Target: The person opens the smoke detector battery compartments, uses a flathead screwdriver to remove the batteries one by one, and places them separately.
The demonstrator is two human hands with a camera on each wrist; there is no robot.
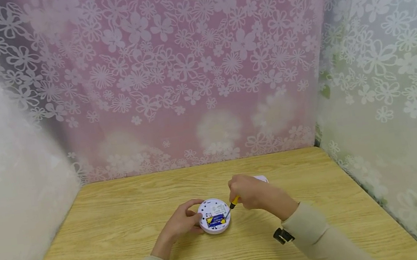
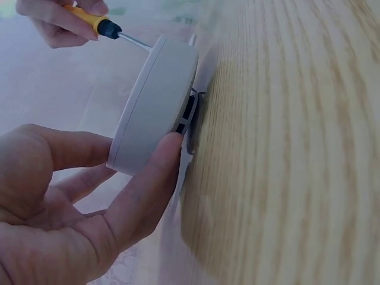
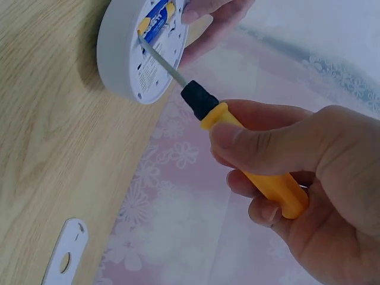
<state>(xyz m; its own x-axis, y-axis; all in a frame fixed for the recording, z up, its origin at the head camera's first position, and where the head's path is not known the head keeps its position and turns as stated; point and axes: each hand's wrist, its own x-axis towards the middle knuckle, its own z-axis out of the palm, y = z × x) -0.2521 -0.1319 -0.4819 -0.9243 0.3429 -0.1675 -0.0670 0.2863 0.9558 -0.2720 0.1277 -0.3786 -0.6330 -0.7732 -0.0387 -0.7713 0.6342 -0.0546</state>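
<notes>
A round white device, like a smoke alarm, is tilted over the table with its back facing up. My left hand grips its rim, fingers and thumb on either side, as the left wrist view shows. Blue and yellow batteries lie in the recess of that back. My right hand holds a screwdriver by its yellow handle with black collar. The metal tip of the screwdriver meets the end of a battery at the edge of the recess.
A flat white plate with a hole lies on the wooden table beyond my right hand, partly hidden by it in the head view. Flower-patterned curtains hang behind the table and along both sides.
</notes>
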